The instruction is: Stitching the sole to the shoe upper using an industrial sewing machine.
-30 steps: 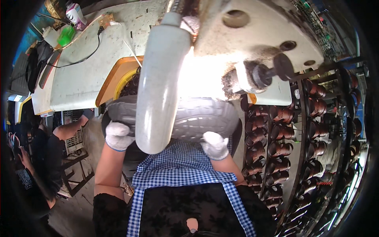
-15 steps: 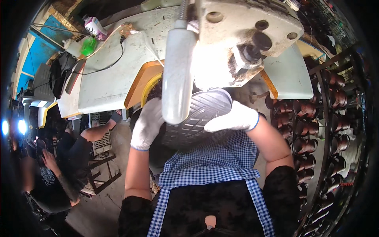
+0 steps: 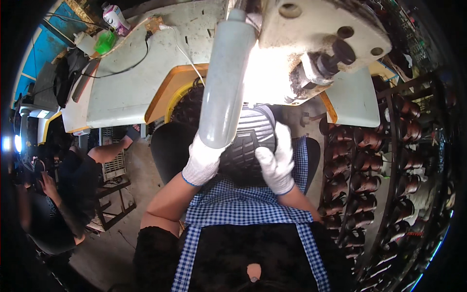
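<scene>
Centrally, the dark ribbed sole (image 3: 242, 158) lies tread up above my checked apron (image 3: 248, 214), its far end just below the lit machine head (image 3: 335, 29). My left hand (image 3: 204, 158), in a white glove, lies along its left side; the grey cylinder (image 3: 221, 87) hides the fingertips, so I cannot tell whether that hand is closed. My right hand (image 3: 277, 163), likewise gloved, is open at the right side, thumb spread from the fingers and lying at the sole's edge; how firmly it presses is not shown. I judge the step in hand to be steadying and aligning the sole under the head. The next move, in my judgement, calls for the right hand to secure its edge and for both hands to guide it evenly, clear of the cylinder. Beyond stands the pale surface (image 3: 121, 92).
</scene>
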Tool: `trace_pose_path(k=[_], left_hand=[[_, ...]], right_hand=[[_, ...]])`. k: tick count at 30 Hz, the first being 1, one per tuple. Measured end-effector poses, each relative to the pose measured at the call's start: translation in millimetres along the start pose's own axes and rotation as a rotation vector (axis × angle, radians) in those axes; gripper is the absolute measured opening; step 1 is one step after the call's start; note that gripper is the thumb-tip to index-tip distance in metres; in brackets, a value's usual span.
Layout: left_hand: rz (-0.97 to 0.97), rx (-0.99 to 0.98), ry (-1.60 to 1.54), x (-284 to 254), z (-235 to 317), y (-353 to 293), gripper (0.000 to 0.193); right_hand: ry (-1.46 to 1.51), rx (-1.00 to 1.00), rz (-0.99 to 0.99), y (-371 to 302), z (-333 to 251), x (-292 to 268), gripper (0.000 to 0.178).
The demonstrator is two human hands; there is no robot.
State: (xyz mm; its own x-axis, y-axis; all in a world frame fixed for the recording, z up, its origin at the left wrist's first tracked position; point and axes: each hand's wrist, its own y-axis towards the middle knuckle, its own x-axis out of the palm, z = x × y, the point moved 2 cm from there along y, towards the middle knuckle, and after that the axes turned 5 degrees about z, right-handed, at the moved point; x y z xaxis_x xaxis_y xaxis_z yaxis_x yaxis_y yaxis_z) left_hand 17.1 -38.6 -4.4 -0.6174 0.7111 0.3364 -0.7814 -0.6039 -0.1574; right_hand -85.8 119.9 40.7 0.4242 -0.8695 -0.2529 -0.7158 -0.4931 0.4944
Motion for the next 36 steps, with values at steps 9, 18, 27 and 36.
trace_pose_path(k=[9, 18, 27, 36], left_hand=[[-0.142, 0.005, 0.226, 12, -14, 3, 0.048], [-0.149, 0.311, 0.404, 26, 53, 22, 0.059], [0.087, 0.315, 0.097, 16, 31, 6, 0.045], [0.231, 0.2, -0.38, 15, 14, 0, 0.034]], right_hand=[[-0.223, -0.139, -0.285, 39, 8, -38, 0.067], [0.525, 0.474, -0.826, 106, 16, -29, 0.045], [-0.018, -0.049, 0.533, 45, 56, -71, 0.08], [1.36, 0.309, 0.179, 38, 106, -62, 0.074]])
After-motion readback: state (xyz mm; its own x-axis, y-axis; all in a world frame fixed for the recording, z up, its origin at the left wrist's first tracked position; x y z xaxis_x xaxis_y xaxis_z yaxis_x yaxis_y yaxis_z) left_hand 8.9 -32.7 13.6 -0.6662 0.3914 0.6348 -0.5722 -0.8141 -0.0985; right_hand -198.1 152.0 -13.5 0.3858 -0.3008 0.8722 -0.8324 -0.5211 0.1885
